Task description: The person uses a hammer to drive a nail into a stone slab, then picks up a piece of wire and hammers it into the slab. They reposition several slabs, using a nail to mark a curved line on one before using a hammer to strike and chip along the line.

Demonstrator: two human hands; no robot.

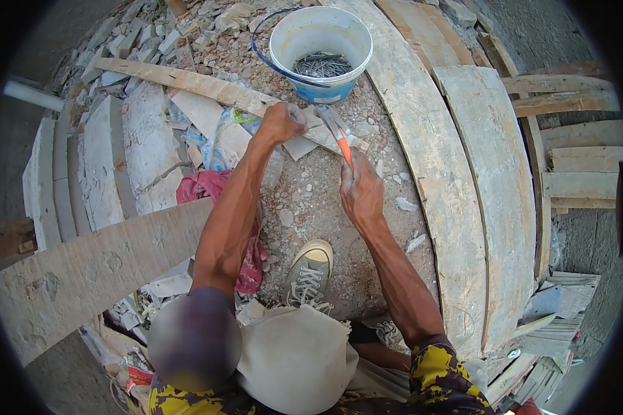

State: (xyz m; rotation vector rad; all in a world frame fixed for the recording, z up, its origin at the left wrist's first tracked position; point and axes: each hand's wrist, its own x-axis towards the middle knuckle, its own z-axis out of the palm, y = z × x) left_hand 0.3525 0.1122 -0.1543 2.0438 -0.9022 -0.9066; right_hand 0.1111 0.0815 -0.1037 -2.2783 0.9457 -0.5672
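Note:
My right hand (362,190) is wrapped round the handle of a claw hammer (344,146) with an orange grip. The hammer's metal head lies over the near end of a long, narrow wooden strip (187,81). My left hand (282,123) is closed on that strip, just left of the hammer head, its fingertips partly hidden. Just beyond both hands stands a white and blue bucket (320,43) with loose nails (322,65) in the bottom.
Long planks (422,138) run along the right, with more stacked timber (578,162) beyond. Concrete slabs (104,159) and rubble lie left. A broad board (97,270) extends in from the left, near a pink cloth (249,259). My shoe (310,271) rests on gravelly ground.

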